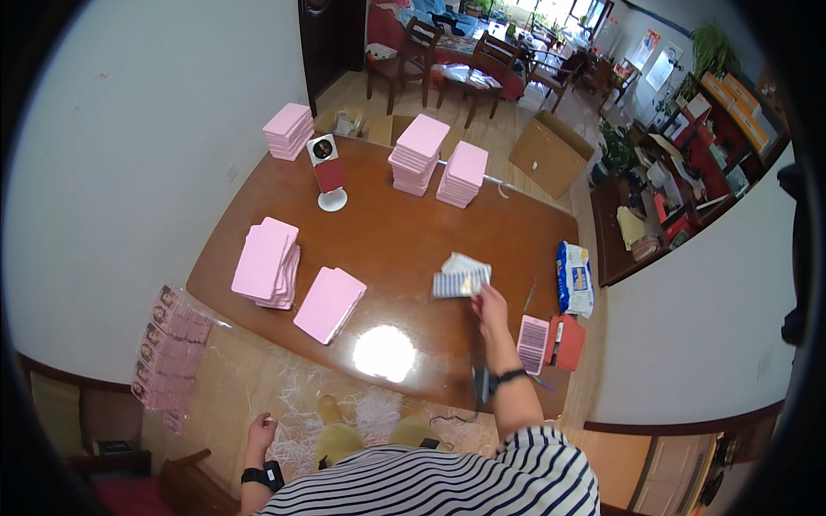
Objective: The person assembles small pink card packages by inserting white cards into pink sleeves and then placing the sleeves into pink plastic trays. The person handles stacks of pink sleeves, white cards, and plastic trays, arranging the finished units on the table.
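Note:
My right hand (490,308) reaches over the brown table (387,241), fingers pinched on the edge of a small shiny sheet with pale and dark stripes (458,285). Just behind that sheet lies a white piece, perhaps paper (467,261). Low on the left, beyond the table's near edge, hangs my left hand (261,430) with its fingers curled. A tiny white bit shows at its fingertips, too small to name. Nearest the middle of the table are a low stack of pink cards (329,304) and a taller, uneven pink stack (266,262).
More pink stacks (416,155) stand along the far edge, near a white-and-red stand (329,176). At the right are a blue-and-white wipes pack (574,279), a striped pink card (533,344) and a red box (565,342). Paper shreds (370,417) litter the floor.

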A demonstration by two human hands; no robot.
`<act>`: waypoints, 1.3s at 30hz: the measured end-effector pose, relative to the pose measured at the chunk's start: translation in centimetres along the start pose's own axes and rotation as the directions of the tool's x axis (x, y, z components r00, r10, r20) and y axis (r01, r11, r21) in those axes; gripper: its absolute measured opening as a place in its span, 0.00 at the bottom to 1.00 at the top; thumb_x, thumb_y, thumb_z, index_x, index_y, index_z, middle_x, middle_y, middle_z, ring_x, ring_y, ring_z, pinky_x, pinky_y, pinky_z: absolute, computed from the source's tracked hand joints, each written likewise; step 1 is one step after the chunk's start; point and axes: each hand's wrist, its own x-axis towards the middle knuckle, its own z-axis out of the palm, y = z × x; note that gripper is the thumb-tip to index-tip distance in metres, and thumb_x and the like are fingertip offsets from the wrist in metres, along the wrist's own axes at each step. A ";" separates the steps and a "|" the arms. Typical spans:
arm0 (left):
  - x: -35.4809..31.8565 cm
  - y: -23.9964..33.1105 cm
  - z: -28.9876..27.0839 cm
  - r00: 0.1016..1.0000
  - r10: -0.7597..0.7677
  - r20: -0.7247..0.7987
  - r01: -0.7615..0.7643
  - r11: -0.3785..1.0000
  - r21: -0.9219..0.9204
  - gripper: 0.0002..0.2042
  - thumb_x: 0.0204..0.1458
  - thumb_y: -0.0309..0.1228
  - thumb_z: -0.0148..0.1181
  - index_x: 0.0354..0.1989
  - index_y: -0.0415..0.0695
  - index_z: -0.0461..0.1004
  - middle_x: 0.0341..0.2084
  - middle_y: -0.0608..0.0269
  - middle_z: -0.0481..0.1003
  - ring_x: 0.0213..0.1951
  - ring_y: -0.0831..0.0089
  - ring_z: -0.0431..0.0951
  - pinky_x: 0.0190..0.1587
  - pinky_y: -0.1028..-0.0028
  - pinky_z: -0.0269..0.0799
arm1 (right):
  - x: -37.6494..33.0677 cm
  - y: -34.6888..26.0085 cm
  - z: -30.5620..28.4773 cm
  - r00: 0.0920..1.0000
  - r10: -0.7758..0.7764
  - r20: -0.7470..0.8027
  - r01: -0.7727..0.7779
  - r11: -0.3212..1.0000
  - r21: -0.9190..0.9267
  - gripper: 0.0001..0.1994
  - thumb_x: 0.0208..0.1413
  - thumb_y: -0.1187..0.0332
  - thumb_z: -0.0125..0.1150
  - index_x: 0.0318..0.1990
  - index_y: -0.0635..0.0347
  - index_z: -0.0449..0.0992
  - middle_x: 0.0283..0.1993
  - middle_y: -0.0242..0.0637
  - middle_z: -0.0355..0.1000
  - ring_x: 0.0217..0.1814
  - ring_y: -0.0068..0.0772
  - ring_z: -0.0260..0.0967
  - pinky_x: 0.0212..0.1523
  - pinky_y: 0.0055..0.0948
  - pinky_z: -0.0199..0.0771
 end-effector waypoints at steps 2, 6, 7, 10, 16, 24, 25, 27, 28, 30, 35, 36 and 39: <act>-1.3 0.6 2.3 1.000 -0.027 0.016 0.026 0.999 0.031 0.24 0.54 0.37 0.66 0.57 0.38 0.74 0.36 0.55 0.81 0.38 0.67 0.80 0.43 0.69 0.76 | -3.7 -1.8 -7.1 0.999 -0.032 -0.014 0.031 0.996 -0.081 0.18 0.66 0.69 0.54 0.61 0.60 0.73 0.40 0.30 0.77 0.36 0.20 0.75 0.31 0.20 0.74; -4.7 2.4 6.2 0.999 -0.020 0.028 0.021 0.999 -0.041 0.23 0.54 0.36 0.66 0.57 0.39 0.74 0.36 0.55 0.81 0.38 0.69 0.80 0.43 0.70 0.75 | -4.7 -6.1 -18.7 0.996 -0.073 -0.059 0.078 0.992 0.099 0.18 0.66 0.70 0.52 0.62 0.61 0.71 0.40 0.32 0.76 0.36 0.19 0.74 0.30 0.18 0.71; -5.7 2.7 6.8 0.998 -0.043 0.038 0.044 0.998 -0.049 0.23 0.54 0.36 0.66 0.57 0.39 0.74 0.36 0.55 0.81 0.38 0.69 0.80 0.43 0.70 0.75 | -3.9 -6.6 -20.5 0.993 -0.072 -0.098 0.089 0.979 0.185 0.18 0.66 0.71 0.51 0.62 0.63 0.70 0.39 0.33 0.76 0.34 0.20 0.74 0.27 0.18 0.70; -8.6 2.9 7.9 0.994 -0.100 0.037 0.103 0.991 -0.081 0.22 0.55 0.36 0.65 0.57 0.39 0.74 0.37 0.55 0.81 0.39 0.69 0.80 0.43 0.70 0.75 | -0.8 -6.8 -25.0 0.973 -0.062 -0.224 0.091 0.989 0.120 0.14 0.66 0.70 0.51 0.56 0.62 0.73 0.37 0.33 0.76 0.35 0.21 0.74 0.29 0.20 0.71; -12.9 0.2 8.5 0.985 -0.173 0.008 0.173 0.985 -0.020 0.25 0.54 0.39 0.66 0.58 0.39 0.75 0.40 0.49 0.81 0.42 0.63 0.81 0.46 0.67 0.77 | 1.8 -1.8 -27.6 0.929 0.104 -0.355 0.049 0.917 0.395 0.18 0.66 0.63 0.51 0.61 0.54 0.69 0.54 0.36 0.71 0.52 0.29 0.73 0.42 0.27 0.77; -22.0 -8.4 11.7 0.939 -0.188 -0.287 0.198 0.980 0.004 0.26 0.53 0.50 0.60 0.52 0.41 0.78 0.48 0.43 0.79 0.51 0.46 0.78 0.56 0.58 0.73 | -2.0 -1.4 -17.0 0.984 -0.177 0.015 0.178 0.979 -0.102 0.14 0.65 0.57 0.50 0.48 0.54 0.74 0.37 0.30 0.74 0.32 0.24 0.72 0.29 0.24 0.73; -23.4 -9.2 11.9 0.922 -0.289 -0.259 0.290 0.956 -0.037 0.25 0.54 0.49 0.60 0.53 0.43 0.78 0.48 0.45 0.79 0.52 0.47 0.77 0.56 0.58 0.73 | -2.4 -0.8 -14.4 0.981 -0.179 0.072 0.188 0.971 -0.149 0.14 0.65 0.57 0.50 0.48 0.55 0.74 0.36 0.30 0.74 0.32 0.24 0.71 0.29 0.24 0.72; -27.5 -10.6 12.5 0.881 -0.392 -0.266 0.347 0.916 -0.199 0.27 0.55 0.51 0.59 0.55 0.43 0.77 0.53 0.45 0.77 0.55 0.48 0.76 0.58 0.58 0.71 | -3.5 0.5 -9.9 0.966 -0.166 0.200 0.211 0.949 -0.235 0.14 0.65 0.56 0.50 0.47 0.55 0.75 0.36 0.30 0.74 0.32 0.23 0.71 0.28 0.24 0.71; -30.1 -11.7 12.8 0.844 -0.457 -0.281 0.386 0.881 -0.274 0.27 0.55 0.51 0.59 0.55 0.43 0.77 0.52 0.45 0.77 0.54 0.48 0.76 0.58 0.58 0.71 | -4.2 1.4 -7.7 0.952 -0.153 0.264 0.226 0.936 -0.269 0.15 0.65 0.56 0.51 0.46 0.55 0.75 0.36 0.30 0.74 0.32 0.23 0.70 0.28 0.24 0.70; -35.4 -14.8 14.1 0.779 -0.557 -0.288 0.431 0.810 -0.398 0.26 0.55 0.50 0.59 0.56 0.44 0.76 0.52 0.45 0.77 0.54 0.48 0.76 0.58 0.59 0.71 | -5.5 3.1 -4.0 0.913 -0.114 0.391 0.254 0.910 -0.327 0.15 0.65 0.55 0.51 0.45 0.56 0.76 0.36 0.30 0.73 0.32 0.22 0.69 0.28 0.24 0.69; -51.5 -27.2 23.7 0.695 -0.563 -0.447 0.414 0.822 -0.391 0.19 0.58 0.43 0.58 0.50 0.43 0.79 0.40 0.50 0.82 0.42 0.52 0.81 0.46 0.60 0.76 | -9.3 9.7 8.0 0.612 -0.063 0.789 0.579 0.715 -0.392 0.16 0.64 0.54 0.53 0.42 0.57 0.78 0.36 0.30 0.73 0.33 0.20 0.67 0.28 0.23 0.66; -54.6 -30.0 26.4 0.657 -0.607 -0.447 0.471 0.794 -0.385 0.14 0.57 0.38 0.59 0.45 0.42 0.81 0.33 0.54 0.82 0.36 0.60 0.81 0.41 0.61 0.75 | -11.5 11.7 10.6 0.454 -0.130 0.882 0.779 0.539 -0.321 0.16 0.64 0.54 0.54 0.41 0.58 0.78 0.36 0.30 0.72 0.33 0.20 0.65 0.28 0.23 0.64; -65.4 -35.2 36.9 0.209 -0.959 -0.191 0.243 0.240 -0.940 0.10 0.57 0.35 0.58 0.34 0.40 0.77 0.25 0.57 0.78 0.30 0.65 0.78 0.36 0.61 0.74 | -24.6 20.0 15.2 0.707 0.054 0.705 0.283 0.892 -0.352 0.14 0.65 0.58 0.55 0.42 0.60 0.78 0.36 0.30 0.72 0.33 0.21 0.65 0.28 0.20 0.62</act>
